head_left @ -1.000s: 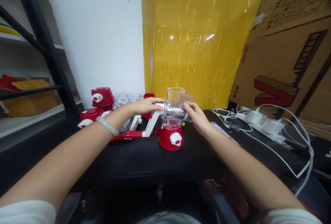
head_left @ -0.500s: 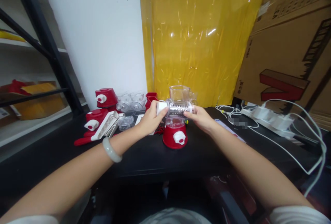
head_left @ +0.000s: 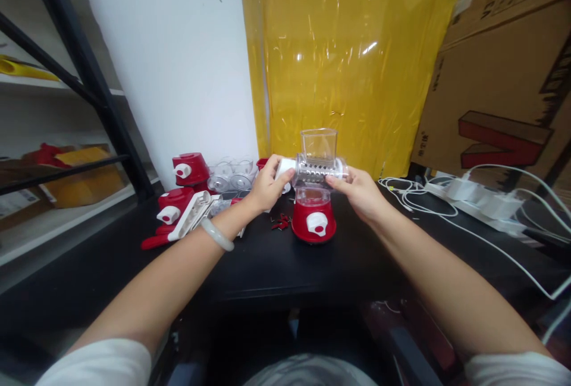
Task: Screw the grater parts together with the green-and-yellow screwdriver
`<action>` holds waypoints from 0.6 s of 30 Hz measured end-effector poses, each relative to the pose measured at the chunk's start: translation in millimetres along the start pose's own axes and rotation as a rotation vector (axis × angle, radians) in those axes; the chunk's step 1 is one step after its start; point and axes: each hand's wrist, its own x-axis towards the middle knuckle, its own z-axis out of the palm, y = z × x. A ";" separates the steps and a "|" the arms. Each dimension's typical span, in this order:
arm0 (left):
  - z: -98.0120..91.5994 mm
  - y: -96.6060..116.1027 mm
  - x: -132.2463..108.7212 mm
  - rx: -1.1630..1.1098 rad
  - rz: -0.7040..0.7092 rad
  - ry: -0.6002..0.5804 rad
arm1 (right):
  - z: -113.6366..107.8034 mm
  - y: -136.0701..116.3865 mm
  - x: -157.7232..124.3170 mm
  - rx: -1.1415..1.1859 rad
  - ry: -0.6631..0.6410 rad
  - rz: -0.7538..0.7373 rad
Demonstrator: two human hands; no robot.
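Observation:
In front of me, a clear rotary grater housing with a square hopper stands upright, and a perforated metal drum lies sideways in its barrel. My left hand is closed around the white end piece at the left of the barrel. On the opposite side, my right hand grips the barrel's right end, thumb in front. Directly below is the red grater base with a white knob on its front. Whether the housing is locked to the base, I cannot tell.
More red bases are stacked at the left beside white crank handles and clear housings. Small red pieces lie left of the base. White cables and a power strip run along the right, before a large cardboard box.
The hopper, tilted back before, now stands more upright over the base. Both hands keep their hold on the barrel's ends. My view has shifted slightly.

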 end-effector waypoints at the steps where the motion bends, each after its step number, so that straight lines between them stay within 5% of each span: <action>1: 0.9 0.4 0.8 -0.032 0.013 0.020 | 1.2 -4.2 -1.7 0.014 0.012 0.005; 9: 1.8 29.8 12.6 -0.169 -0.040 -0.145 | 10.2 -17.9 -16.0 0.011 0.086 -0.027; 11: -21.3 36.6 21.0 -0.162 -0.055 -0.052 | 2.2 -21.1 -20.5 0.030 0.145 -0.059; 15: -103.8 61.0 31.0 -0.148 -0.061 0.555 | -32.6 -41.7 -26.4 0.098 0.427 -0.160; 16: -119.5 68.2 30.2 -0.096 -0.072 0.595 | -39.9 -48.0 -25.3 0.117 0.484 -0.205; 18: -130.3 78.0 25.2 -0.012 -0.182 0.433 | -46.8 -56.6 -19.0 0.108 0.460 -0.261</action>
